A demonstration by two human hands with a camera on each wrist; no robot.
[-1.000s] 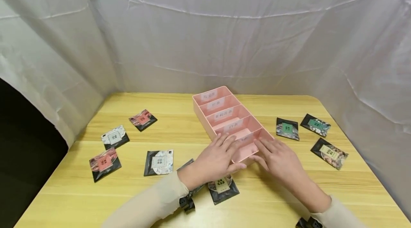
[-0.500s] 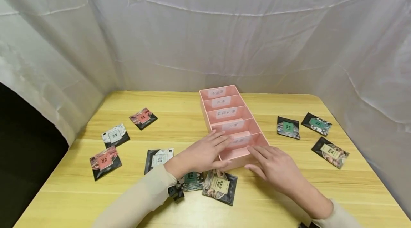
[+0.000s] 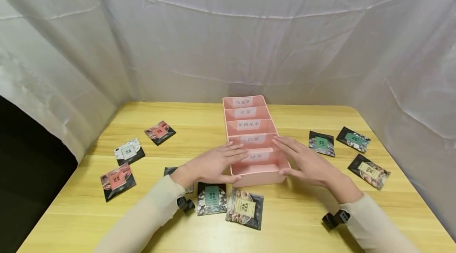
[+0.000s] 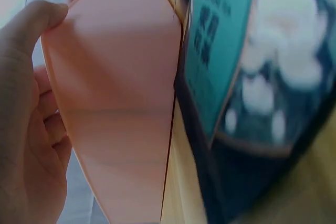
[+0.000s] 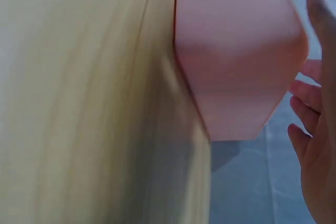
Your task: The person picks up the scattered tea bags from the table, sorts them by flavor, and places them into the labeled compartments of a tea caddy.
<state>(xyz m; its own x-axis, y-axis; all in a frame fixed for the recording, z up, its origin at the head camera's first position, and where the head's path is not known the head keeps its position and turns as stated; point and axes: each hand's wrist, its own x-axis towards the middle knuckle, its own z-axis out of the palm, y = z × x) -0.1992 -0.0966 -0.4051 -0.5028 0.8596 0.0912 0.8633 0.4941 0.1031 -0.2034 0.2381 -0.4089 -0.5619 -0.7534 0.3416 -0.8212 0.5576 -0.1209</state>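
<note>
A long pink divider box (image 3: 260, 179) stands in the middle of the table, its compartments carrying white labels with Chinese characters. My left hand (image 3: 210, 166) lies at the near left side, fingers extended over the rim. In the left wrist view its thumb is right at the top edge of the pink box (image 4: 115, 87). Opposite it, my right hand (image 3: 310, 162) is at the right rim with fingers extended. Close to the near end lie a green-labelled tea sachet (image 3: 211, 199) and a yellow-labelled tea sachet (image 3: 246, 208). My left wrist partly hides another sachet (image 3: 170, 171).
On the left lie two red-labelled sachets (image 3: 117, 181) and a white-labelled sachet (image 3: 128, 151). Two green-labelled sachets (image 3: 321, 143) and a yellow-labelled one (image 3: 369, 170) lie on the right. A pale curtain (image 3: 249, 47) hangs behind the wooden table (image 3: 292, 225).
The pink box has turned from a slant to nearly straight, its near end swinging left. My left hand moved left with it, and my right hand shifted from the near corner to the right side.
</note>
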